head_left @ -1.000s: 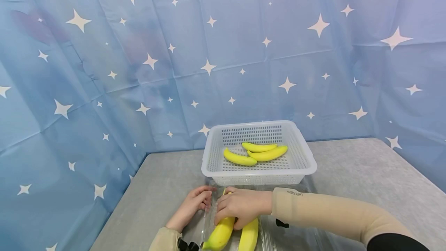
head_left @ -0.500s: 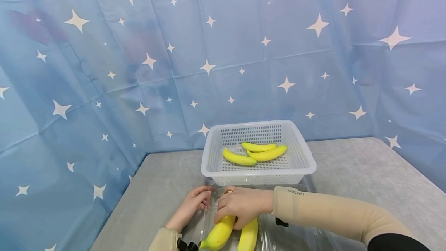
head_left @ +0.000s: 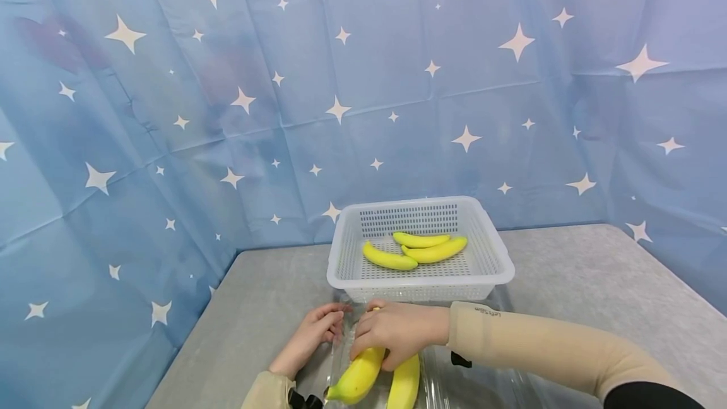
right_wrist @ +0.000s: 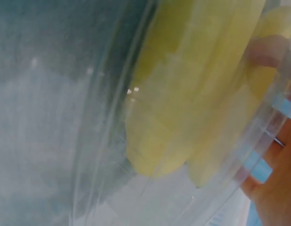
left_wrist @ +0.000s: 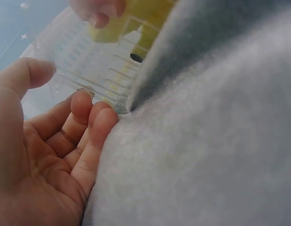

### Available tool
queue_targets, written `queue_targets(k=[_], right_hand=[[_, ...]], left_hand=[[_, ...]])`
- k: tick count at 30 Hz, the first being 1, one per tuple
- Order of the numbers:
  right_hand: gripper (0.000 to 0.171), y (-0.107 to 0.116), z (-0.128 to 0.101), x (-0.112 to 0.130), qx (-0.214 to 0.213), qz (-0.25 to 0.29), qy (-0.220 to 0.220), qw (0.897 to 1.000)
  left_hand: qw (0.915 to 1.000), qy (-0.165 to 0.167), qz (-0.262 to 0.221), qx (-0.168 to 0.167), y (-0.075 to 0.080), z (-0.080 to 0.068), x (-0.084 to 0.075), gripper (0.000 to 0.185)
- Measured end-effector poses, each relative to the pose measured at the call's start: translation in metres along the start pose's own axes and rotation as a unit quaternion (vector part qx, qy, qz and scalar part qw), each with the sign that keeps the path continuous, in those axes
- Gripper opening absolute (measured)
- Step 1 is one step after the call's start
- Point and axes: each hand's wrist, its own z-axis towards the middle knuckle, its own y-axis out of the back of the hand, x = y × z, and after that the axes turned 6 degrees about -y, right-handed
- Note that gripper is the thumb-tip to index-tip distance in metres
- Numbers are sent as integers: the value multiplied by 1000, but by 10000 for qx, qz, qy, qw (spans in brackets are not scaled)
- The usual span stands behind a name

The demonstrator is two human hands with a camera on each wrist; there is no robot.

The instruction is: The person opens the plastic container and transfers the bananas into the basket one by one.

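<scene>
One banana [head_left: 359,377] grasped beneath right fingers [head_left: 362,341], second banana [head_left: 404,384] beside it, left fingers [left_wrist: 102,125] at clear tray [head_left: 433,390], hold unclear

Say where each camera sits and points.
Head: on the head, facing forward and down at a white rectangular plastic basket; left hand, right hand, beige sleeves show.
Left wrist: worn there, facing a clear plastic container; left hand and right fingertips show.
Right wrist: worn there, facing curved yellow bananas through the container; right hand partly shows.
Head and right wrist share those bananas.
</scene>
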Motion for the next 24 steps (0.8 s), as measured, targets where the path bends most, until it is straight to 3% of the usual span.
queue_targets(k=[10,24], right_hand=[[49,3,-2,0,-76,25,-45,10000],[49,8,-2,-1,-95,-11,-68,9999]], left_hand=[[9998,-143,28,107,1,0,2,42],[10000,-6,81,32,1,-1,1,41]])
